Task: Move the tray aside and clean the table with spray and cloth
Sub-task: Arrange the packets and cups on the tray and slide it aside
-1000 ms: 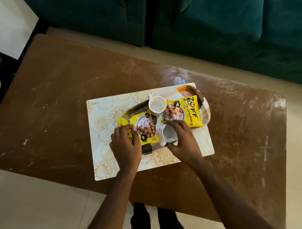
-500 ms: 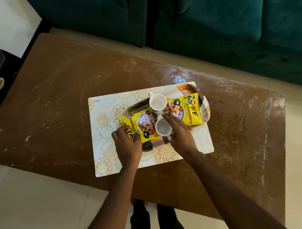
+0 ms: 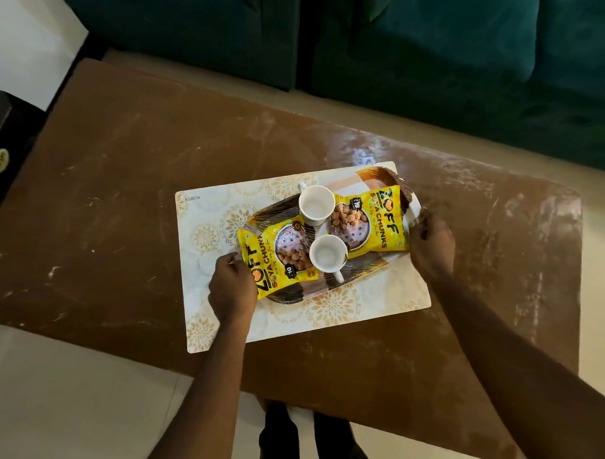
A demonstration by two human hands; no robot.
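Parted within the last second: left hand point(image 3: 232, 286) off the nearer yellow soya-chunk packet point(image 3: 281, 261) and out to the near-left end of the oval tray with a brown feather pattern point(image 3: 367, 266), right hand point(image 3: 432, 245) off the nearer white ceramic cup point(image 3: 327, 254) and out to the far-right end. Left with fingers curled round the rim beside the packet's corner, gripping the tray. Right likewise curled against the opposite rim, a little blurred, to all appearance gripping too. Nearer cup now set down upright between the two packets, handle toward the person. Farther white cup point(image 3: 315, 203) and second yellow packet point(image 3: 372, 220) placed much as before. Reads as tidying of the load finished and a two-handed lift about to begin. Nothing moved aside yet, no cleaning begun, no spray or cloth in view. Tray resting on the cream rectangular placemat with gold flower medallions point(image 3: 331, 310), toward its right half, about the middle of the brown table streaked with white smears point(image 3: 120, 150). Long axis slanting from near-left to far-right, skewed against the placemat's edges, far-right tip at the mat's far corner and aimed toward the teal sofa point(image 3: 459, 52). Probably best kept level on lifting: cups standing loose, nearer packet overhanging the left rim.
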